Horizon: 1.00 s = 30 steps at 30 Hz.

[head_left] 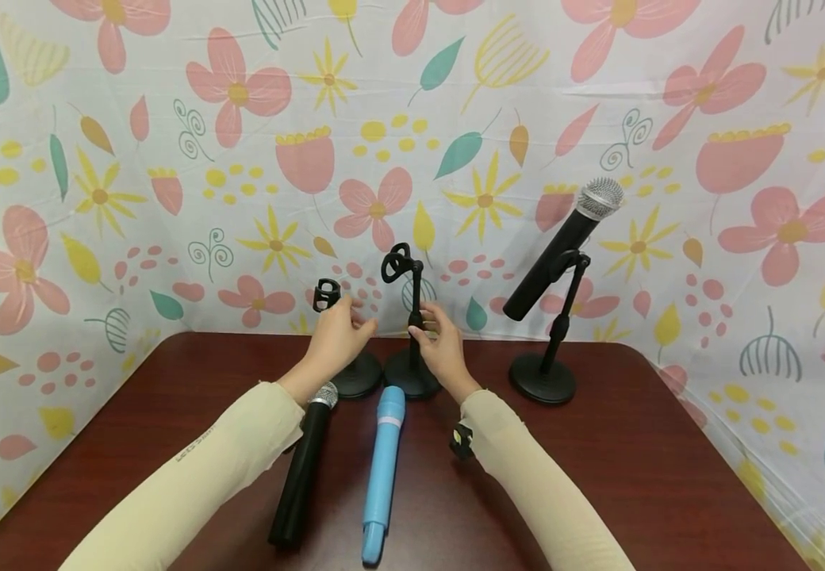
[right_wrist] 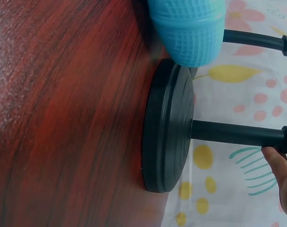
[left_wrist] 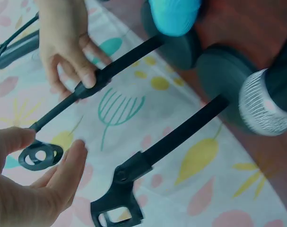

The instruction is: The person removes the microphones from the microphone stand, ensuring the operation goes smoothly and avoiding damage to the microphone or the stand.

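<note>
While right hand (head_left: 445, 349) grips stand (head_left: 416, 319), left hand (head_left: 335, 339) — near

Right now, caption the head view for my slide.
Right hand grips the middle stand, left hand nearby; blue microphone lies in front, tilted microphone mounted at right.

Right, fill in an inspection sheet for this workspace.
Surface: dark red, wood-grained table.
Job's things: left stand and middle stand upright, clips empty; black mic and blue mic lie in front; right stand holds the clipped mic tilted, head up.
Clutter: nothing seen.
Hands: right hand grips the middle stand's pole; left hand, fingers loose, holds nothing.
Cables: nothing seen.
Surroundings: floral sheet behind the table.
</note>
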Tool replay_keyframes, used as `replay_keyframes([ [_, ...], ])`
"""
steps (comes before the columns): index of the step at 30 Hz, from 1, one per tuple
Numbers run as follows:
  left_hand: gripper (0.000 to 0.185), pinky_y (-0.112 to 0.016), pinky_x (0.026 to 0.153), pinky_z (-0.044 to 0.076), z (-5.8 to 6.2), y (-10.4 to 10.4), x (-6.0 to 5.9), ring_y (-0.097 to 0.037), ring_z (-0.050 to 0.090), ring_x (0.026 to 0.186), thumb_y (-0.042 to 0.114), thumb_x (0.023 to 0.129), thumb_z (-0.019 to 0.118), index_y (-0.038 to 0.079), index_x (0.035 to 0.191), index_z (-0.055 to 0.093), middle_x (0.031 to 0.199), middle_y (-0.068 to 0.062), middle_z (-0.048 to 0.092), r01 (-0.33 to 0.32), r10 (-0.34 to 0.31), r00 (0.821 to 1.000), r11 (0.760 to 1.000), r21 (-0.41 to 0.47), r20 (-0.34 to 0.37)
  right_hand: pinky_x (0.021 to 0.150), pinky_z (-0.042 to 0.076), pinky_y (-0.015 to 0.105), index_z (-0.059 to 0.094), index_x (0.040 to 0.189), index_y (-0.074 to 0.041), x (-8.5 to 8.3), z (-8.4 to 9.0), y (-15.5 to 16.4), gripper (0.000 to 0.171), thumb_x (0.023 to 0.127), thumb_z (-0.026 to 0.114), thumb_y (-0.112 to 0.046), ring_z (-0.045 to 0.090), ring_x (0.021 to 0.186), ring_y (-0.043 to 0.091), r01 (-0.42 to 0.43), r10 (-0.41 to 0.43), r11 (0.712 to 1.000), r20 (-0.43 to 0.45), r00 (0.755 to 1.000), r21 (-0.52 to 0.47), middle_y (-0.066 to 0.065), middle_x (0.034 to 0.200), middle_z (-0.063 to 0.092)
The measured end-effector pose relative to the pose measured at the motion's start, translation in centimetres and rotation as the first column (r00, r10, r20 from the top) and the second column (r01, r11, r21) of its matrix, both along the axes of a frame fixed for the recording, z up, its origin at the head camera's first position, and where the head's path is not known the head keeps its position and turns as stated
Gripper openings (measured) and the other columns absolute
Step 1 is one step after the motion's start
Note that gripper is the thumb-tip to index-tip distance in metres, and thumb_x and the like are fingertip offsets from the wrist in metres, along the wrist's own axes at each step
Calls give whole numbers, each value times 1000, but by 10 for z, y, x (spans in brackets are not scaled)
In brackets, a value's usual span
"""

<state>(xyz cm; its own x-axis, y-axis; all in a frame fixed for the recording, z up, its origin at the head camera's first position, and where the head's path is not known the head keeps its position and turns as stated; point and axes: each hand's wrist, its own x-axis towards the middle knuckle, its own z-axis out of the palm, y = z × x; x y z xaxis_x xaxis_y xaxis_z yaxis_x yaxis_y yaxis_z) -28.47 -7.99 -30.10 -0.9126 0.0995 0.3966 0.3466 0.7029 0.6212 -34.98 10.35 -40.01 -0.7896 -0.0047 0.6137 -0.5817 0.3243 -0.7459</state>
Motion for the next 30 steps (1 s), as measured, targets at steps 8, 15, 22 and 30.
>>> replay_keyframes([
  [8, 38, -42, 81, 49, 20, 19, -21, -32, 60, 94, 19, 93, 65, -2, 123, 56, 106, -18, 62, 30, -12, 983, 995, 100, -181, 78, 55, 48, 57, 127, -5, 1, 0, 1, 41, 88, 68, -1, 65, 98, 33, 19, -19, 1000, 5, 1000, 11, 20, 116, 62],
  [15, 41, -45, 94, 43, 30, 30, -35, -32, 55, 110, 23, 95, 62, 1, 129, 53, 121, -18, 56, 74, -35, 979, 980, 186, -202, 77, 56, 44, 57, 126, -5, 0, -1, 1, 41, 88, 69, -1, 65, 98, 32, 25, -25, 1000, -2, 1000, 10, 19, 115, 62],
  [22, 44, -43, 100, 41, 34, 35, -49, -26, 50, 121, 28, 94, 64, 7, 132, 54, 129, -9, 55, 96, -54, 986, 958, 271, -157, 77, 56, 46, 58, 127, -5, -2, -4, 1, 41, 87, 69, -2, 65, 97, 33, 7, -7, 1000, -20, 1000, -12, 20, 114, 63],
  [30, 49, -47, 103, 38, 35, 38, -60, -22, 45, 128, 32, 93, 65, 16, 138, 51, 136, -5, 51, 128, -106, 991, 931, 341, -81, 76, 56, 45, 57, 129, -5, 0, -2, 0, 42, 89, 68, -4, 65, 97, 32, 4, -4, 1000, -6, 1000, 3, 19, 114, 62],
])
